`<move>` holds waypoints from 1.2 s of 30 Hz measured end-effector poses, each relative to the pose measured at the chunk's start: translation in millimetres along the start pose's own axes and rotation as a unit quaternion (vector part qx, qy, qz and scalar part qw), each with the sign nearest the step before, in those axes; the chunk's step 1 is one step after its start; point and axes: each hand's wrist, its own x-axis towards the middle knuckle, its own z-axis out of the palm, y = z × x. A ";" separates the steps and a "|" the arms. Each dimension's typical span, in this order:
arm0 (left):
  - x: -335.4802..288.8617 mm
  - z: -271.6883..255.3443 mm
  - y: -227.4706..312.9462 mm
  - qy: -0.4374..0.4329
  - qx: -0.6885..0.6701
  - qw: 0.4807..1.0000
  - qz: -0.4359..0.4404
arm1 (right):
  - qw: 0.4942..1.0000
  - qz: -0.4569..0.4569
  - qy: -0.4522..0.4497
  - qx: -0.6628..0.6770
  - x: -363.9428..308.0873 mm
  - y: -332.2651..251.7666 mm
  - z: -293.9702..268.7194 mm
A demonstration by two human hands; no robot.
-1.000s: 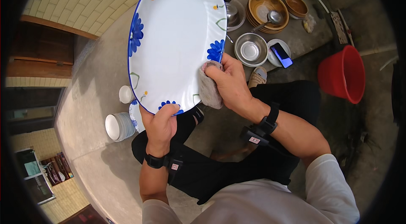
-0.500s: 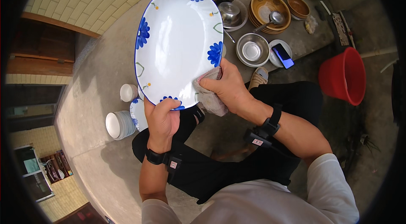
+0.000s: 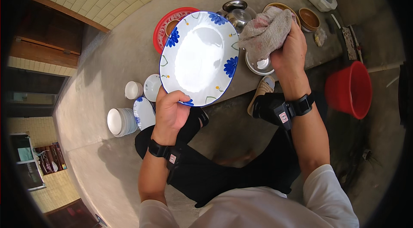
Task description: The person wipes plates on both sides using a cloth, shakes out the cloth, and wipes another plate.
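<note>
Plate (image 3: 197, 58), oval, white with blue flowers on the rim, is gripped at its lower edge by the left hand (image 3: 170, 112): thumb pressed over the rim, fingers curled behind it. It is held tilted, face toward the camera, above the concrete ledge (image 3: 124, 51). Its upper and right edges are free, touched by nothing.

A grey rag (image 3: 264, 34) with reddish stains is bunched in the closed right hand (image 3: 292, 51), held to the right of the plate, close but apart from it; a narrow gap is seen between rag and plate rim. Black bands are worn on both wrists.

Behind the plate's upper left edge a red basin (image 3: 170, 19) is partly hidden. Behind its upper right a steel pot (image 3: 236, 10) and a steel bowl (image 3: 258, 64) are seen; whether they touch cannot be told. Further right of the plate, past the rag, a brown bowl (image 3: 309, 18) sits.

Left of the plate and lower, a white cup (image 3: 133, 89), a small bowl (image 3: 151, 87), a stack of white bowls (image 3: 120, 121) and a blue-patterned plate (image 3: 144, 114) are grouped near the ledge edge. Bare concrete is left open further left of that group.

Well right of the plate, a red bucket (image 3: 348, 88) stands on the lower floor. A sandal (image 3: 261, 88) is seen below the plate's right side. No readable packages or signs are made out.
</note>
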 end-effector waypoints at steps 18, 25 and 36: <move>-11.5 6.5 -3.7 -0.018 0.054 0.998 -0.038 | 0.701 -0.335 -0.232 -0.585 -8.9 89.9 -11.5; -14.9 10.4 -8.9 -0.061 0.097 0.993 -0.041 | 0.758 -0.227 -0.172 -0.586 -27.4 100.7 -24.1; -4.9 -4.6 -8.4 -0.028 0.097 0.995 -0.025 | 0.712 -0.297 -0.317 -0.551 -75.8 113.7 -18.9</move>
